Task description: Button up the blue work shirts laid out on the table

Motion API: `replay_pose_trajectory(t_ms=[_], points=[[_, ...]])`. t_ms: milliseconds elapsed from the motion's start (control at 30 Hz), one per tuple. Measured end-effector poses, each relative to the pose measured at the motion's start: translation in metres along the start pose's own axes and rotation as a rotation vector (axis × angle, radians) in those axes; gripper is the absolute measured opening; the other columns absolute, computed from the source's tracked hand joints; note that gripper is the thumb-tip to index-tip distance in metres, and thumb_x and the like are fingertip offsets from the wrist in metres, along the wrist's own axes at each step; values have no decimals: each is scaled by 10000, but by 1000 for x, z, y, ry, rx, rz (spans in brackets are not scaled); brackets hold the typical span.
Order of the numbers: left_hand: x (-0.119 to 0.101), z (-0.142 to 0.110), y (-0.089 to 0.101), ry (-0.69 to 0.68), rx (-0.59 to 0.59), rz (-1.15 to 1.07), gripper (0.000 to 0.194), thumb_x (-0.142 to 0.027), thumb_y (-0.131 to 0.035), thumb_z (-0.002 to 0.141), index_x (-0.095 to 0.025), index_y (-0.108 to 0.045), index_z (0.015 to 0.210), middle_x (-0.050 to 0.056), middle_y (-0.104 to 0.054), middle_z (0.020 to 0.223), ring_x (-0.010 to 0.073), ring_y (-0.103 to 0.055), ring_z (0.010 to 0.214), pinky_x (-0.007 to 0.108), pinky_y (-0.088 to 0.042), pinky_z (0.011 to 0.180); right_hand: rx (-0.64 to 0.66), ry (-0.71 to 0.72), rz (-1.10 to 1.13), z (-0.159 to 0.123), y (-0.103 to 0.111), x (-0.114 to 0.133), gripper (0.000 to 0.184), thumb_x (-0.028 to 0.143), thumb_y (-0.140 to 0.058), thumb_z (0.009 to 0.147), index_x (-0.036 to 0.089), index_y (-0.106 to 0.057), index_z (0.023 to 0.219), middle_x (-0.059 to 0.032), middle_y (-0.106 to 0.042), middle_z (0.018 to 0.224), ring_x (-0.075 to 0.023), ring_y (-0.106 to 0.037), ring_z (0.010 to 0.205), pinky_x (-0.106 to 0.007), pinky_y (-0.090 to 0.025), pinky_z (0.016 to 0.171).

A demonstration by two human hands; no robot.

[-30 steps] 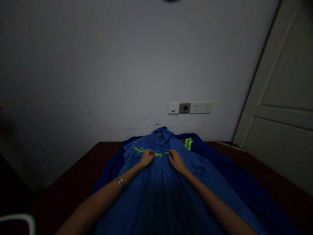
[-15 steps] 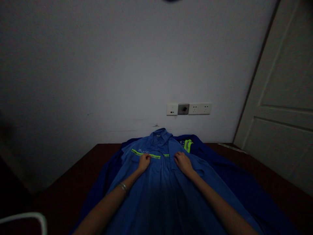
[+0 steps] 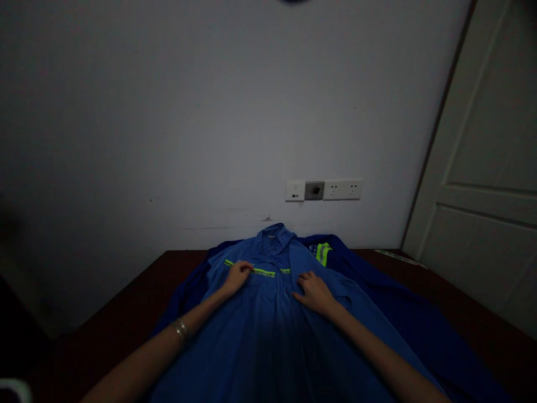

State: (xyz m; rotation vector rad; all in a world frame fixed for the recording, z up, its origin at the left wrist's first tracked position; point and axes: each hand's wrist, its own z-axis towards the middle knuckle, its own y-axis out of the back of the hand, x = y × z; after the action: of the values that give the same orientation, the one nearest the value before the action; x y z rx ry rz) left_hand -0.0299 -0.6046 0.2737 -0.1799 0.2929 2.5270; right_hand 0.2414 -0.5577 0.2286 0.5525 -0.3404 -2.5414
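A light blue work jacket [image 3: 268,324] lies spread with its collar toward the wall, a yellow-green reflective strip [image 3: 264,273] crossing its chest. My left hand [image 3: 238,276] is at the chest on the left side, its fingers drawn together on the cloth by the strip and partly covering the white lettering. On the right side of the front, my right hand [image 3: 314,292] rests on the fabric with thumb and fingers apart. Beneath the light jacket is a darker blue garment [image 3: 390,302] with its own yellow-green band [image 3: 323,253].
The dark reddish table [image 3: 146,280] meets a pale wall [image 3: 235,123] at its far edge. Sockets and switches [image 3: 342,190] are set in the wall. A panelled door [image 3: 486,168] stands to the right. Part of a white curved object [image 3: 19,386] shows at lower left.
My left hand has shifted left along the reflective strip, over the lettering. My right hand has come slightly nearer to me, its thumb and fingers more spread. The view has tilted up slightly.
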Motion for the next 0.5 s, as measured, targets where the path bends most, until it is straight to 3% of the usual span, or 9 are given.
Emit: replay_pose_trajectory(t_ms=[67,133,267,400,500], points=[[-2,9,29,-75,-52,63,235,-113,-459,687,-146,-665,793,47,-660,860,168,-586,831,232,-436,763,0,6,-5,-1,1,0,347,409,-481,769,145,-632,933,-120,-582,1041,-247,-464,1010,-315,-368,831],[1,20,59,-42,-111,103,237,-132,-460,690,-131,-653,829,66,-650,901,174,-576,856,246,-421,792,-2,6,-1,-2,2,-1,288,359,-467,782,153,-644,878,-110,-599,998,-236,-482,985,-304,-376,808],[22,35,108,246,-107,329,180,-140,-537,635,-127,-645,778,62,-656,820,174,-587,780,216,-426,675,-3,-23,34,-2,5,0,235,274,-437,796,167,-645,817,-84,-621,922,-204,-517,919,-271,-381,769],[47,30,130,340,-76,358,69,-156,-576,602,-112,-628,609,60,-633,622,188,-586,663,211,-398,550,3,-61,83,-3,5,-1,215,220,-439,780,158,-641,819,-86,-632,885,-196,-535,894,-254,-380,754],[61,26,133,363,-13,324,144,-245,-575,638,-119,-634,601,46,-626,586,181,-586,630,203,-387,516,-4,-80,119,-1,9,-7,225,209,-428,780,162,-645,814,-90,-640,870,-204,-552,874,-259,-392,730]])
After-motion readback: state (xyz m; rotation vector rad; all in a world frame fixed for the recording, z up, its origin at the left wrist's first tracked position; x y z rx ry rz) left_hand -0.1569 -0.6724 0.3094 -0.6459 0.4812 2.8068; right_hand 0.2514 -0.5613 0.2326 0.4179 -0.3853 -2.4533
